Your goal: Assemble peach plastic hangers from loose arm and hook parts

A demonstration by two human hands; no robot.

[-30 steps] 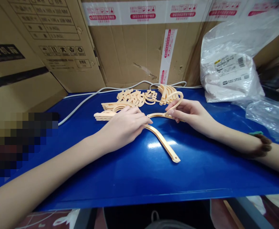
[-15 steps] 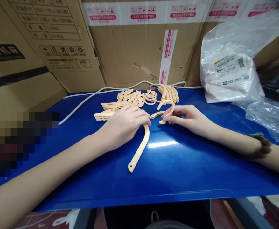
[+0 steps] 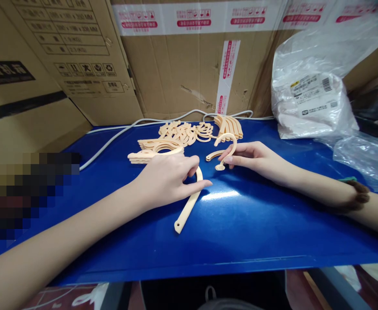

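Observation:
My right hand [image 3: 251, 157] is closed, thumb and fingers pinching a cream hanger hook [image 3: 233, 145]. The hook's curve rises above the fingertips, and its rounded foot points down. On the blue table, a curved cream hanger arm [image 3: 189, 206] lies with its holed end toward me; its upper end is partly covered by my left hand [image 3: 176, 176]. That hand is open, with the thumb stretched across the arm and the index finger bent; the other fingers are hidden. A second curved arm [image 3: 213, 156] lies just left of my right fingertips.
Behind my left hand are stacked cream arms [image 3: 140, 157] and a loose heap of hooks [image 3: 184, 132]. More curved arms [image 3: 229, 127] stand in a row at the back. A white cable [image 3: 111, 140] runs along cardboard boxes [image 3: 182, 73]. Plastic bags [image 3: 314, 99] sit at right.
My left fingers have drawn back and curled, and the thumb now extends to the right over the hanger arm. The hook in my right hand has tilted slightly, its foot turning toward me.

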